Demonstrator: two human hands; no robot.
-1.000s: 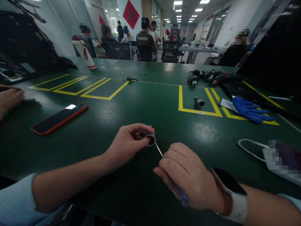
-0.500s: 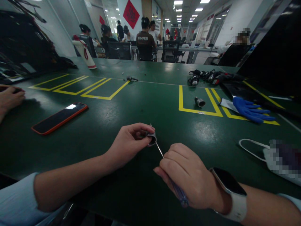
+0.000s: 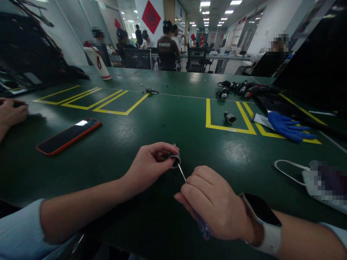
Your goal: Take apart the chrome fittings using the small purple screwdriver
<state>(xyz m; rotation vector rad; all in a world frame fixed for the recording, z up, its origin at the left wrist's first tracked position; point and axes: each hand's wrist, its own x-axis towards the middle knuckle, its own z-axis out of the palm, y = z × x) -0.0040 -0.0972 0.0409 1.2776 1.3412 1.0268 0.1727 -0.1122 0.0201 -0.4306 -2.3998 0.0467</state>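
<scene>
Between the thumb and fingers of my left hand (image 3: 149, 162) is a small grey metal cup-shaped part (image 3: 176, 159), its round opening facing me. My right hand (image 3: 211, 202) is wrapped round the purplish clear handle of a screwdriver (image 3: 182, 173). The thin shaft points up and left, and its tip is inside the part's opening, so I cannot see what it touches. A similar metal part (image 3: 230, 117) lies apart on the table, inside a yellow-taped box at the right.
On the green table (image 3: 130, 130) lie an orange-cased phone (image 3: 70, 136), a blue glove (image 3: 290, 124), a white strapped item (image 3: 322, 184), dark cabled parts (image 3: 224, 92) and a small dark part (image 3: 150, 90). Another person's hand (image 3: 12, 113) rests at the left edge. A cup (image 3: 100, 63) stands behind.
My right hand and the screwdriver have shifted slightly left, with the tip further inside the metal part's opening. My left hand has stayed almost still.
</scene>
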